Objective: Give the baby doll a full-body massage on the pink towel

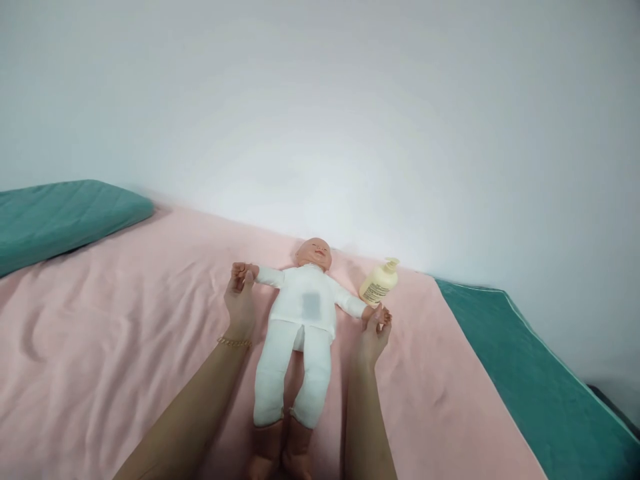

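Note:
A baby doll [303,300] with a white cloth body lies on its back, head away from me and arms spread wide. My left hand [241,303], with a gold bracelet at the wrist, is closed around the doll's hand on the left side. On the other side, my right hand [373,339] grips the doll's other hand, thumb on top. Just beyond my right hand stands a pale yellow pump bottle [380,283] with dark print on its label. The doll's bare feet reach the bottom edge of the view.
A pink blanket [125,347] with wrinkles on its left part covers the bed. Green padded fabric [65,220] lies at the far left, and a green sheet [525,373] shows along the right. A white wall [320,120] rises behind.

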### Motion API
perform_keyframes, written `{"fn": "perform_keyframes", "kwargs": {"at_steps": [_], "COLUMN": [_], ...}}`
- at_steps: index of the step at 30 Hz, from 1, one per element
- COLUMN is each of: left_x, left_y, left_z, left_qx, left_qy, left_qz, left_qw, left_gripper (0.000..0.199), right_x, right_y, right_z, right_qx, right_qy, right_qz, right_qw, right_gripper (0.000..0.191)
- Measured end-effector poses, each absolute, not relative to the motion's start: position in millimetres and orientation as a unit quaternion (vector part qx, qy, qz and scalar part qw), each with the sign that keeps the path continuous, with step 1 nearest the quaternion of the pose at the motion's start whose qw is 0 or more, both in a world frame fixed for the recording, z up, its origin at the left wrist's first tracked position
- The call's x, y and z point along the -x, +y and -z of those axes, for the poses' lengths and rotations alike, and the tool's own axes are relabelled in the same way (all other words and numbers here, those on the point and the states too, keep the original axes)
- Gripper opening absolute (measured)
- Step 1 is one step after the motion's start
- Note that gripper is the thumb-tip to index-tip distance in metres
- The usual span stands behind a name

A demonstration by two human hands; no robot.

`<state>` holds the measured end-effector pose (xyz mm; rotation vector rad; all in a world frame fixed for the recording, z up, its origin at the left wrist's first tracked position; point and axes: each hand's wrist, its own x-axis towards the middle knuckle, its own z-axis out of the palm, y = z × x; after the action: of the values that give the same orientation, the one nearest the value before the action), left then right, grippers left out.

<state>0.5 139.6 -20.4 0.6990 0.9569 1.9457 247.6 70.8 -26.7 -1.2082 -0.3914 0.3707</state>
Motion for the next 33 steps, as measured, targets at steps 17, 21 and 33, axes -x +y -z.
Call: {"fn": "perform_keyframes", "kwargs": {"at_steps": [17, 21, 33], "left_x": [-10.9, -9.8, -11.4], "left_y": [175.4, 195.6, 244.0], "left_z": [-7.8, -5.4, 3.3], "left_qx": [-0.437, -0.443, -0.491], "left_qy": [0.373, 0.404, 0.493], "left_qz": [-0.698, -0.670, -0.553], "left_qw": [0.427, 0.438, 0.459], "left_gripper": [0.040, 0.048, 0.056], "right_x": [-235.3, -238.1, -254.2], "right_y": [119.6, 140.0, 184.6], "right_z": [-26.0, -28.9, -17.7], "right_qx": [0.603, 0.618, 0.688], "right_qy": [-0.429, -0.445, -0.441], "right_qz": [-0.125, -0.136, -0.170], "right_qw": [0.661, 0.634, 0.551], "right_gripper": [0.036, 0.032, 0.034]}}
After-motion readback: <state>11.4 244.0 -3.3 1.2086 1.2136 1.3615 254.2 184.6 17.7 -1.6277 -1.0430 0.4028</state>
